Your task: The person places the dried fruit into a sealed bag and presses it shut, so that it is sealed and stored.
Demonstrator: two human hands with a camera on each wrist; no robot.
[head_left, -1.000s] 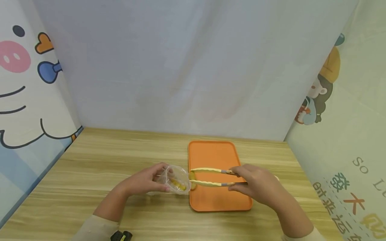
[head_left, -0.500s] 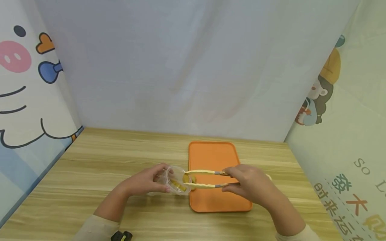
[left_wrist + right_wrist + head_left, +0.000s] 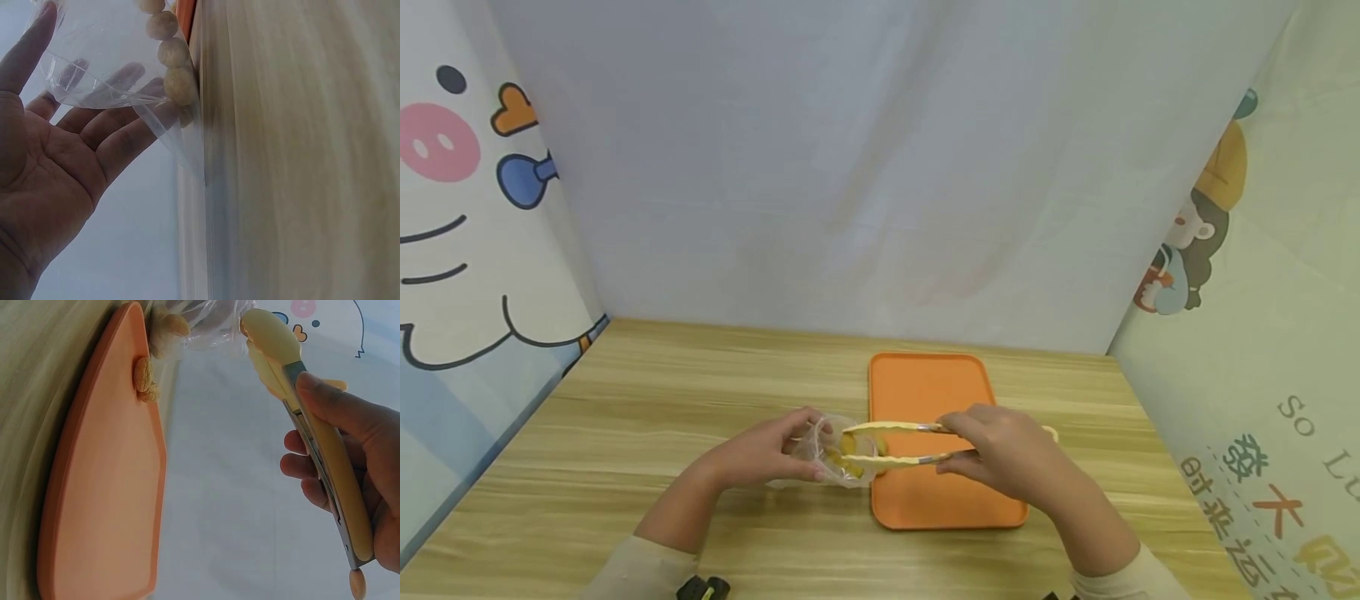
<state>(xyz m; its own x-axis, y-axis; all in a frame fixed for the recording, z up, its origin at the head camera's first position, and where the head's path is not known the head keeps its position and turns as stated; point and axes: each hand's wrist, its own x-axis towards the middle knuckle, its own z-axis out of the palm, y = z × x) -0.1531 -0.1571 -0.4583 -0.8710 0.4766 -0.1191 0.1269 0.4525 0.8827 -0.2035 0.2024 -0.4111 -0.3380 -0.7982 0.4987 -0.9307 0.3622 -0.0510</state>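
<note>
My left hand (image 3: 763, 452) holds a clear plastic bag (image 3: 103, 37) by its mouth, the thumb and fingers spread around it. Golden-brown lumpy pieces (image 3: 173, 53) lie in a row inside the bag. My right hand (image 3: 1011, 450) grips a pair of tongs (image 3: 340, 487) with pale yellow heads and metal on the handles. In the head view the tong tips reach into the bag's mouth, and a yellow piece (image 3: 849, 443) shows between them. Another lumpy piece (image 3: 145, 378) lies at the left edge of the orange tray (image 3: 947, 500).
The orange tray lies on a wood-grain table (image 3: 700, 367), right of the bag. A pale curtain (image 3: 850, 183) hangs behind the table. Printed cloths stand at the left and right sides.
My right hand and the tongs have moved left, carrying the yellow piece from over the tray's left edge into the bag's mouth. My left hand and the bag have barely moved.
</note>
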